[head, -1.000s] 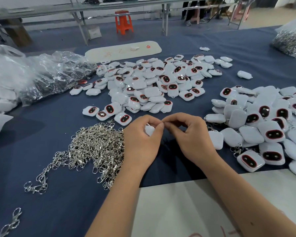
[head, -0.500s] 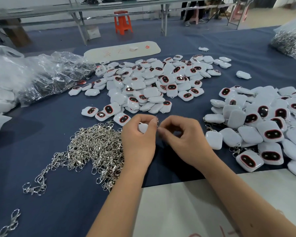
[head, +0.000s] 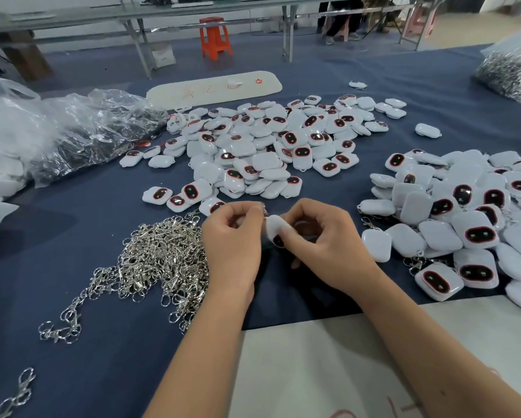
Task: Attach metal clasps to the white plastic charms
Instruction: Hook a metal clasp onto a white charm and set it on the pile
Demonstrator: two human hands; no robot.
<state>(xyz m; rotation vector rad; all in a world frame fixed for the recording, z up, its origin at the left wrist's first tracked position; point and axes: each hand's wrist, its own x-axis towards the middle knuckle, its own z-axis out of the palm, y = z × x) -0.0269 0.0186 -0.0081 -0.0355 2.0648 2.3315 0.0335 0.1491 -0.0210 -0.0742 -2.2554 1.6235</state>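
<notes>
Pinching: right hand (head: 328,245) fingers grip a white charm (head: 276,229)
Left hand (head: 232,239): fingers pinch a metal clasp (head: 264,210)
Left: clasp pile (head: 159,260)

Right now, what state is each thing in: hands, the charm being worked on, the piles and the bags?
left hand: fingertips pinched, seemingly on a small metal clasp
right hand: pinching a white charm
white charm: lifted off the cloth, tilted
clasp pile: loose, tangled heap
middle charm pile: loose, no clasps visible
right charm pile: several with clasps on
clear bag: crumpled, lying flat
far bag: full of metal parts
</notes>
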